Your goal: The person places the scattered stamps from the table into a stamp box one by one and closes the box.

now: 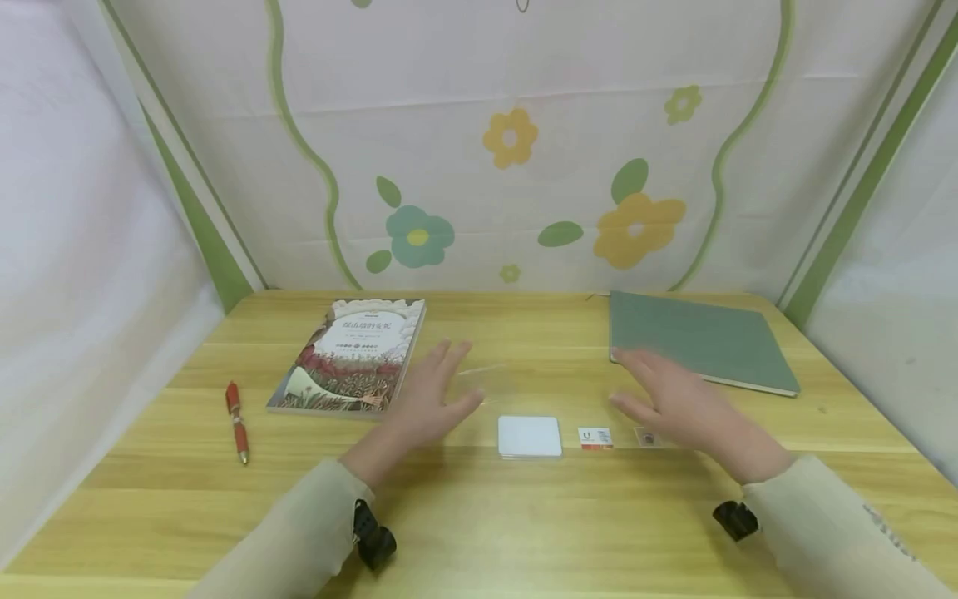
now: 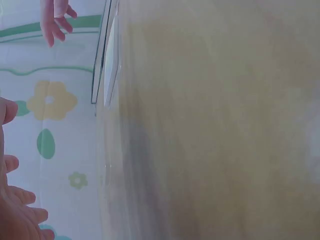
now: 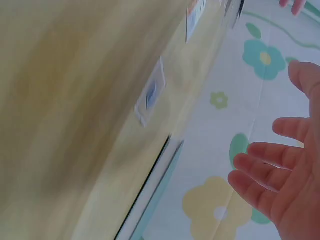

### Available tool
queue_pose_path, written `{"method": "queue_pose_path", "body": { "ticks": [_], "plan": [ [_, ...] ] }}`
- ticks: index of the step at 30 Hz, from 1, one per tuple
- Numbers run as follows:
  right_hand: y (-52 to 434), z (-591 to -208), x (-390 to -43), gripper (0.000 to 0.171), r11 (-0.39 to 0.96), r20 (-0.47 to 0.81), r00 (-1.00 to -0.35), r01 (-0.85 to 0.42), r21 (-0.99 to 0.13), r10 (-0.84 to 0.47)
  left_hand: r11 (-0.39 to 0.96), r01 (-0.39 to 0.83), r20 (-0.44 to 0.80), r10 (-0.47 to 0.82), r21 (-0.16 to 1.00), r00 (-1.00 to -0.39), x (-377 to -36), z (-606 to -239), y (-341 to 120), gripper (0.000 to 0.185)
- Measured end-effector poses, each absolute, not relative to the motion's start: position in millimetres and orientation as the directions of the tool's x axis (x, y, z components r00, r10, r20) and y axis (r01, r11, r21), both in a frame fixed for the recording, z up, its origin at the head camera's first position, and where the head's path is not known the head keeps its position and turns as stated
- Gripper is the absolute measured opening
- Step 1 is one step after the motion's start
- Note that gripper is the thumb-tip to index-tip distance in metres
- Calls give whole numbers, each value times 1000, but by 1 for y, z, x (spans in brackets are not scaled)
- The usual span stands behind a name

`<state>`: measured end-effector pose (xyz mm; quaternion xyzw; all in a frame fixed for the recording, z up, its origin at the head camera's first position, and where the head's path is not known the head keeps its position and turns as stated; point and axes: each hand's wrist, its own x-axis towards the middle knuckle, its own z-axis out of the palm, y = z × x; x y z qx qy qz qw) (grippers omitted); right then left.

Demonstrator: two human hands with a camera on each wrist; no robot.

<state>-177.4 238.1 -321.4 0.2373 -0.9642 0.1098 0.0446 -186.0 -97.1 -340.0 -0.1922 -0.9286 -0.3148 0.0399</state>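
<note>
My left hand (image 1: 428,406) hovers above the table beside the paperback book (image 1: 359,353), fingers spread and holding nothing. Over on the other side, my right hand (image 1: 681,406) is likewise raised with its fingers extended, near the green notebook (image 1: 696,339). Between the hands lies a white rounded rectangular piece (image 1: 530,437), with a clear edge showing beneath it. To its right sit a small printed card (image 1: 595,438) and a small square piece with a dark round mark (image 3: 151,94), partly under the right hand in the head view.
A red pen (image 1: 237,423) lies at the left of the wood-grain table (image 1: 479,524). Something thin and transparent (image 1: 482,368) rests beyond the white piece, its shape unclear. Flower-patterned white cloth (image 1: 464,100) closes off the back, and plain cloth hangs at both sides.
</note>
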Motion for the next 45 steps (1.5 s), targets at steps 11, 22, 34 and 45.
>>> {"method": "queue_pose_path", "body": {
  "ticks": [11,22,34,45],
  "plan": [
    [227,-338,-169,60,775,112,-859,-501,-385,-500,544,391,165,416,743,-894,-179,-356,-83,75],
    [222,-343,-167,49,773,36,-865,-466,-431,-500,507,292,32,459,811,-888,-175,-372,-66,69],
    [219,-351,-174,19,768,65,-875,-455,-451,-480,502,297,59,436,812,-898,-178,-386,-65,58],
    [212,-355,-182,13,795,-39,-928,-295,-531,-370,536,319,79,422,782,-903,-175,-391,-63,54]
  ]
}}
